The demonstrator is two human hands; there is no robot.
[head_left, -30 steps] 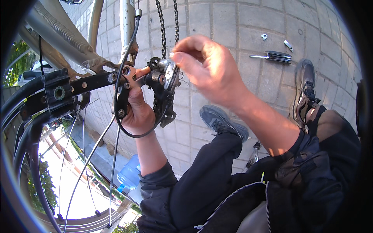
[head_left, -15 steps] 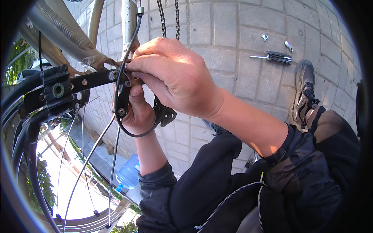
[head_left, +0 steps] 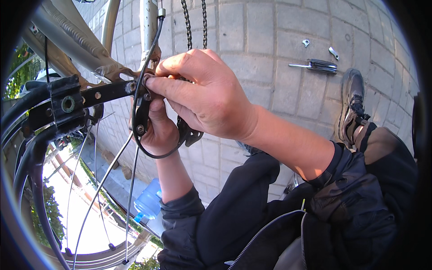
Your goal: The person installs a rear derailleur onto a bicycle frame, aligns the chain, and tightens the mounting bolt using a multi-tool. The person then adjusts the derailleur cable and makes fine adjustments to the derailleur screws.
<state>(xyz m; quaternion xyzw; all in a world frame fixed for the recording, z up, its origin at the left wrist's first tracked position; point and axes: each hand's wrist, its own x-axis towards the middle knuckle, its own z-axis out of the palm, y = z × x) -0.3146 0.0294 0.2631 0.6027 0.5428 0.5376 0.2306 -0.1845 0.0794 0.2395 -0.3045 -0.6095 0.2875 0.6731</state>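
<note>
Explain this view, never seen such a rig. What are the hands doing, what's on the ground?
There's no robot: these are a person's two bare hands. The camera is the left of two fisheyes worn on the head, looking down, so straight edges bend toward the rim.

On the left is part of a bike, with a chain hanging near the top. The left hand holds the derailleur from below. The right hand has its fingertips at the metal just above, beside the cable; whether they pinch a small part is hidden.

On the paving lie a folding tool, a silver tab and a longer silver part. The blue thing at lower left is a bottle.
</note>
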